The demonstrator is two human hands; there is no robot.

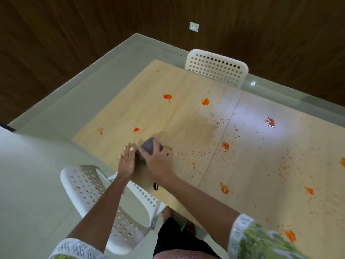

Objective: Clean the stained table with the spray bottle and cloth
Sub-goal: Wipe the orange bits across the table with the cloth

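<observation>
Dark wood-panelled walls point(74, 34), pale floor point(37, 174), two perforated white chairs point(216, 67), perhaps plastic.

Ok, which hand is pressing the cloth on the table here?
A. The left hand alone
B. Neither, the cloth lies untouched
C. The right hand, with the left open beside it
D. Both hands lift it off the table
C: the right hand grips the dark cloth on the table, while the left hand is flat and open beside it.

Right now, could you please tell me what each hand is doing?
Left hand: open, flat, fingers extended, holding nothing, beside the cloth.
Right hand: closed over the cloth, pressing it on the table.
</observation>
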